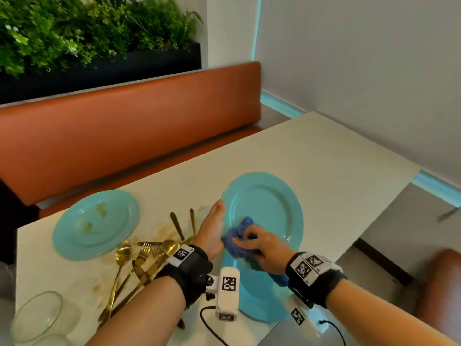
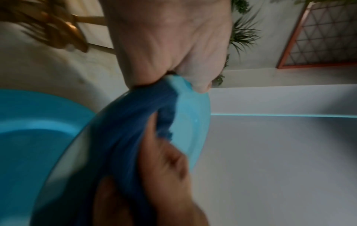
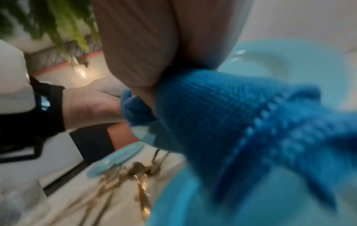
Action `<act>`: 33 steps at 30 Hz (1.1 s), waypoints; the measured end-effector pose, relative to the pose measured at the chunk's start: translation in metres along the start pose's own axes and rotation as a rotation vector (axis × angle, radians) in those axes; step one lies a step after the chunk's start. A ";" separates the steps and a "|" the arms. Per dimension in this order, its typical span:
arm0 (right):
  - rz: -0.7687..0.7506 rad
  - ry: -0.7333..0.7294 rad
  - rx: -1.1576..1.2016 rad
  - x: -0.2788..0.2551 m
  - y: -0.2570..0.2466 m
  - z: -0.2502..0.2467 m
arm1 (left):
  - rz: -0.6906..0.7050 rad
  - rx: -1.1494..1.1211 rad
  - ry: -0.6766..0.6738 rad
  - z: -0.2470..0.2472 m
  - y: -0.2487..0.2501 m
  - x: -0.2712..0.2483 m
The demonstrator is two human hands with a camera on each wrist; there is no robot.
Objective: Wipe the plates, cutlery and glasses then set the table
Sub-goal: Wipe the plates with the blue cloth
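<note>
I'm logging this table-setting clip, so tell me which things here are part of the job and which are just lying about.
Part of the job:
- held plate, gripped by the left hand
- blue cloth in the right hand
- dirty plate
- gold cutlery
- glass bowl
- table

Just there:
- orange bench
- planter

Bare forearms, black wrist straps (image 1: 190, 272) on both, white camera boxes (image 1: 227, 293) with black square-code tags, thin black cables (image 1: 212, 325) trailing near.
</note>
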State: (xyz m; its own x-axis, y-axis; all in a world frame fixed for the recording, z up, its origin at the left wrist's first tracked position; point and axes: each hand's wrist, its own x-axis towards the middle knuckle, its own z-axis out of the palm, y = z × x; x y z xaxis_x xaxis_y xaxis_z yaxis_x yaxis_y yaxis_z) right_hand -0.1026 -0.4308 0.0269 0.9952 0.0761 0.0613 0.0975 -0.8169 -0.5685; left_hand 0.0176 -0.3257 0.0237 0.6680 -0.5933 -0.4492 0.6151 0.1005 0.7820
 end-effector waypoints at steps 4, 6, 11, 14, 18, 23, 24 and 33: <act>0.298 -0.251 -0.076 -0.037 0.036 -0.025 | 0.004 0.004 0.068 -0.009 -0.022 -0.010; 0.433 -0.068 -0.057 -0.047 0.048 -0.043 | -0.010 0.026 0.100 -0.013 -0.034 -0.015; 0.618 0.306 0.062 -0.049 0.046 -0.076 | -0.109 0.056 0.143 -0.020 -0.064 -0.021; 0.618 0.301 0.038 -0.048 0.048 -0.075 | -0.164 0.147 0.201 -0.020 -0.078 -0.026; 0.619 0.264 0.073 -0.046 0.048 -0.069 | -0.191 0.574 0.312 -0.026 -0.095 -0.021; 0.634 0.238 0.122 -0.037 0.042 -0.067 | -0.319 1.008 0.371 -0.023 -0.095 -0.029; 0.650 0.236 0.141 -0.034 0.040 -0.066 | -0.335 1.053 0.372 -0.022 -0.095 -0.030; 0.685 0.344 0.464 0.019 0.025 -0.045 | -0.236 1.093 0.473 -0.061 0.014 -0.008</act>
State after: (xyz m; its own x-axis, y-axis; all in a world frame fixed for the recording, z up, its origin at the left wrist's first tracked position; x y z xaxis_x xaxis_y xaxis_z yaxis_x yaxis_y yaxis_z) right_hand -0.0819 -0.4753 0.0513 0.7866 -0.5794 -0.2133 -0.4498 -0.3012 -0.8408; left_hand 0.0464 -0.2708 0.0121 0.8145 -0.1328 -0.5647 0.2171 -0.8329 0.5091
